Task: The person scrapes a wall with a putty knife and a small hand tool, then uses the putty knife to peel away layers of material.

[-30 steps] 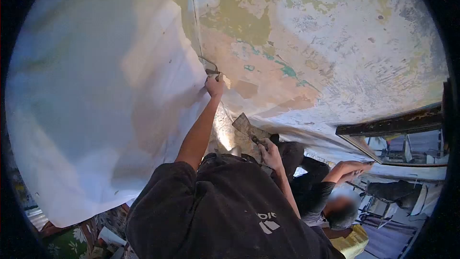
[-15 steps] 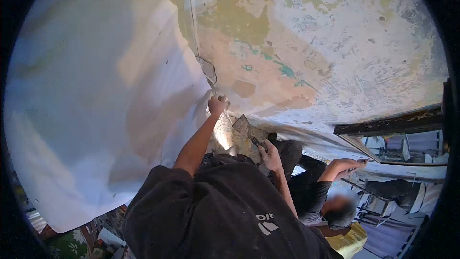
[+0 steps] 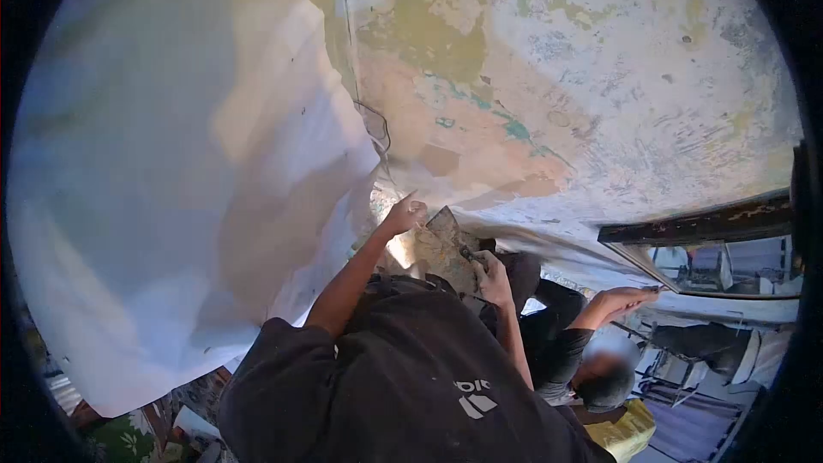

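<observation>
Here's the right hand [image 3: 490,279], fingers wrapped firmly around the dark handle of a flat scraper [image 3: 444,225], the broad blade angled up and leftward. Over to the left hand [image 3: 406,214], and it's half open, index finger stretched out, the others loosely curled; whether it pinches anything is too small to tell. Beyond them rises a patchy wall [image 3: 549,51], worn through to olive, peach and turquoise, and down the left side spreads a big white sheet [image 3: 171,171], shadows lying across it, its edge ragged. A thin cable [image 3: 387,133] loops near the corner, just above the left hand, and a bright patch of light falls on the mottled floor [image 3: 433,261] below. Out on the right, a co-worker [image 3: 557,351] in dark clothes has an arm up, hand at the lower corner of a dark-framed pane [image 3: 729,266], something yellow [image 3: 630,433] close by. And the scraper? Its handle sits in the right hand, its blade just beside the left, between the two and a little forward of the right.
</observation>
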Tool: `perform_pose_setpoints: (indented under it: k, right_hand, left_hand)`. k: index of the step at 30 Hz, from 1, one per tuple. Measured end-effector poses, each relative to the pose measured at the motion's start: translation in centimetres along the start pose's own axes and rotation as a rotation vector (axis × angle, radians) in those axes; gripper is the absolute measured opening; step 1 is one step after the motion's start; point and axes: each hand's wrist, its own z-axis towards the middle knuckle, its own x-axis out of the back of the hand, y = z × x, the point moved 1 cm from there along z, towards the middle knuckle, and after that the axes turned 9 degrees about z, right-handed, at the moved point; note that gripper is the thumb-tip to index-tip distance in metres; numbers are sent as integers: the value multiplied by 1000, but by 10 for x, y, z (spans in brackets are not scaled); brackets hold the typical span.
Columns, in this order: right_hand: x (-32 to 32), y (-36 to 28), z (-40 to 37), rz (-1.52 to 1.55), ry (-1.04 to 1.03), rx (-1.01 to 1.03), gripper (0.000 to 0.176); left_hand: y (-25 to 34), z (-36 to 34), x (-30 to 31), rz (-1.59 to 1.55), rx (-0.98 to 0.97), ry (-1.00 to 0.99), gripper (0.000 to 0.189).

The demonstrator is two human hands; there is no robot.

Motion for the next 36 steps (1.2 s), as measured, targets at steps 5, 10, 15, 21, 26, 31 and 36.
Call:
perform_pose_setpoints:
  k: [5, 10, 15, 21, 26, 31, 36]
  right_hand:
    - [-7, -19, 6, 21, 25, 1, 19]
    - [-9, -79, 23, -181, 70, -66, 25]
    - [-4, -84, 37, -271, 76, 34, 25]
    - [2, -60, 43, -453, 144, 97, 25]
    - [5, -79, 41, -401, 210, 149, 23]
    - [3, -84, 35, -421, 207, 76, 18]
    - [0, -86, 32, -362, 251, 86, 19]
  left_hand:
    - [44, -34, 24, -312, 179, -294, 65]
    - [63, -41, 15, -348, 115, -62, 47]
    - [47, -20, 17, -187, -78, 90, 40]
    - [46, -13, 5, -336, -244, 73, 37]
    - [80, -26, 14, -215, -168, 226, 38]
    - [76, -21, 13, -87, -243, 390, 41]
    - [87, -27, 26, 7, -204, 381, 44]
